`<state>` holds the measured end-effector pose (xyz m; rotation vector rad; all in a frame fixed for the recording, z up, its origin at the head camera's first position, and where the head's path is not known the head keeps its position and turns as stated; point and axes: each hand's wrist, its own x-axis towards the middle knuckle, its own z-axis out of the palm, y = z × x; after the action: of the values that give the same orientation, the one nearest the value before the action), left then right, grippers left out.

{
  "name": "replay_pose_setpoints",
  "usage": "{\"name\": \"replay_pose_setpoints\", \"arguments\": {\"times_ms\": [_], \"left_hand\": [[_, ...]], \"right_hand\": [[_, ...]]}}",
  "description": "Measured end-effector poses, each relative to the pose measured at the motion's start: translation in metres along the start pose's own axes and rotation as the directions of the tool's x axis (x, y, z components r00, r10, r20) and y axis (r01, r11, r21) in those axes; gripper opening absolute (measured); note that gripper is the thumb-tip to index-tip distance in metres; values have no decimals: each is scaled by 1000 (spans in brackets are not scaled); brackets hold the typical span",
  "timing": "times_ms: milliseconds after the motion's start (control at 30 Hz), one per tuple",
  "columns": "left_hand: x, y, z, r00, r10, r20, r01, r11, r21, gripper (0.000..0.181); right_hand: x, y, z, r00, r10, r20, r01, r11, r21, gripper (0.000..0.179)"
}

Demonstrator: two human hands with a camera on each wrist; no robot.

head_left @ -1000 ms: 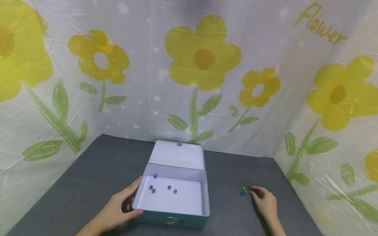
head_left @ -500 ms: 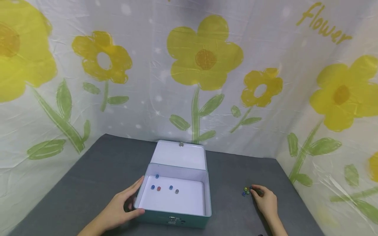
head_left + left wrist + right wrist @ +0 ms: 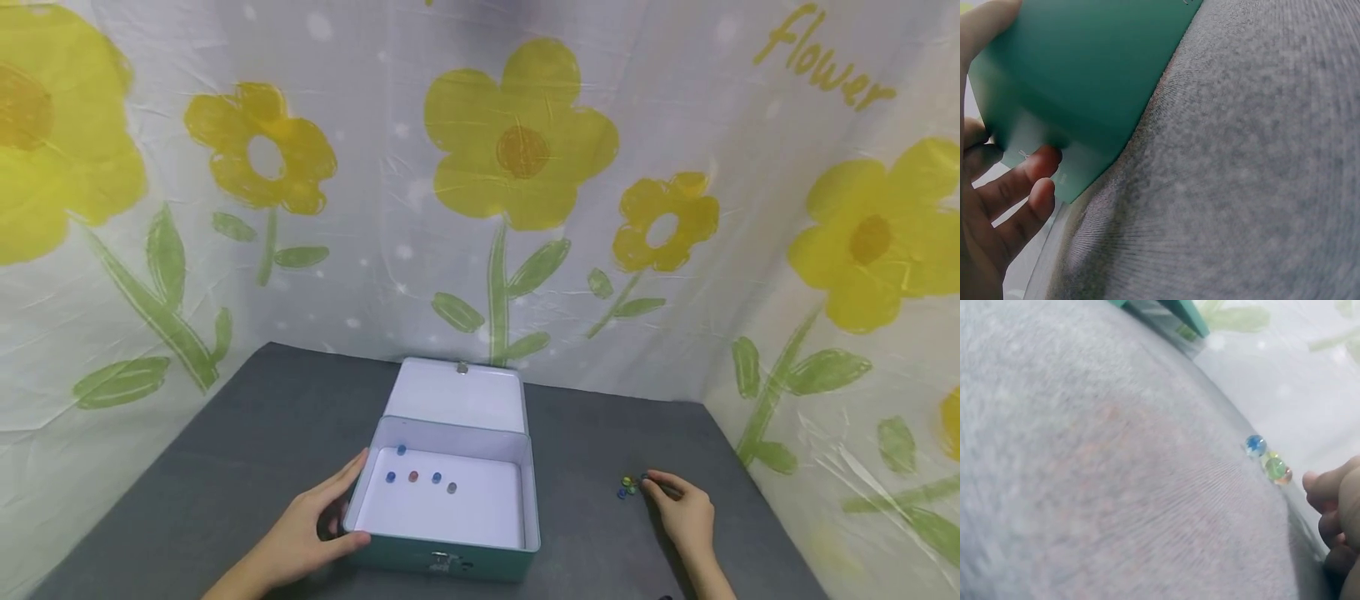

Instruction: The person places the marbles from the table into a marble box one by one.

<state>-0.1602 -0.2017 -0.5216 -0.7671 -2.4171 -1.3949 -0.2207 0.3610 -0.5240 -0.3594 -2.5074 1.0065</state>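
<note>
A green tin box [image 3: 450, 560] stands with its lid [image 3: 454, 393] folded back. Inside lie several glass marbles: a red one [image 3: 413, 477], a grey one [image 3: 452, 488] and blue ones [image 3: 437, 478]. My left hand [image 3: 307, 527] holds the box's left end, thumb at the front corner; in the left wrist view its fingers [image 3: 1042, 164] touch the green wall. To the right, my right hand [image 3: 686, 515] pinches a blue marble [image 3: 644, 477] at its fingertips, low by the table. Beside it sit several loose marbles [image 3: 1275, 467]. The pinched marble is hidden in the right wrist view.
A dark grey cloth [image 3: 585, 442] covers the table. Behind and at both sides hangs a white curtain [image 3: 360, 250] printed with yellow flowers. A small dark thing [image 3: 664, 597] shows at the bottom edge, too cut off to identify.
Within the box, the red marble has rolled right, away from the blue one beside it. My right hand has shifted slightly right, apart from the loose marbles. My left hand keeps its place on the box.
</note>
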Motion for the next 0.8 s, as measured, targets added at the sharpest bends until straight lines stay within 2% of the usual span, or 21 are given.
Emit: {"name": "replay_pose_setpoints", "arguments": {"times_ms": [100, 200, 333, 400, 533, 800], "left_hand": [[0, -2, 1, 1000, 3, -5, -3, 1000, 9, 96], [-1, -3, 1, 1000, -1, -8, 1, 1000, 28, 96], [0, -3, 3, 999, -32, 8, 32, 999, 27, 95], [0, -2, 4, 999, -41, 12, 41, 999, 18, 95], [1, 0, 4, 1000, -7, 1, 7, 1000, 8, 95], [1, 2, 1, 1000, 0, -8, 0, 1000, 13, 97]], "right_hand": [[1, -2, -2, 995, 93, 31, -96, 991, 91, 32], [2, -6, -5, 984, 166, 64, -175, 968, 180, 38], [2, -12, -11, 972, 222, 74, -233, 942, 242, 40], [2, -15, -14, 970, 226, 86, -241, 939, 246, 41], [1, -24, -18, 968, 214, 130, -241, 939, 247, 49], [-1, -39, -16, 978, 153, 145, -188, 944, 270, 51]]}}
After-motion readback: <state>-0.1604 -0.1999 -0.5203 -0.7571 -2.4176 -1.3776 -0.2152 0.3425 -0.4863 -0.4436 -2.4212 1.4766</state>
